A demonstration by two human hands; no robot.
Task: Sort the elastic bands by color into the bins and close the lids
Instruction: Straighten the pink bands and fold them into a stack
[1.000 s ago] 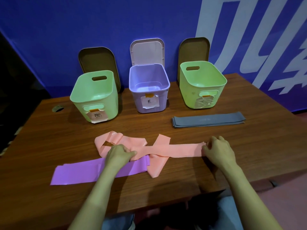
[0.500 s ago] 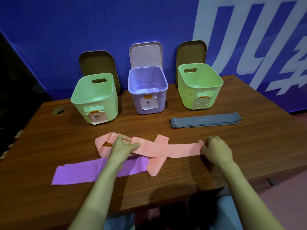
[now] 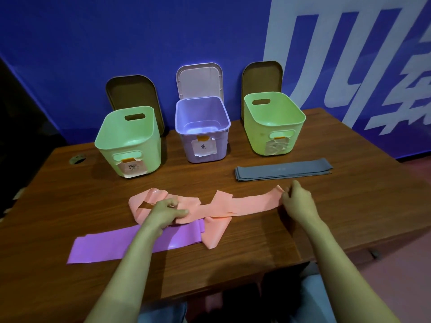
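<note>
pink elastic band (image 3: 245, 203) lies near the counter's (image 3: 349, 206) front edge, its right end pinched by the right hand (image 3: 298, 201), its looped part gripped by the left hand (image 3: 165, 213). it is best lifted clear of the purple band (image 3: 112, 245).

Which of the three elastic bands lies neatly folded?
The grey elastic band, in front of the right green plastic bin; the pink band and purple band lie loose.

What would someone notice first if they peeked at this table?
Probably the long pink band lying across the table, gripped by the left hand and right hand. Behind it three open bins stand in a row: left green bin, purple bin, right green bin. A purple band lies partly under the pink one.
</note>
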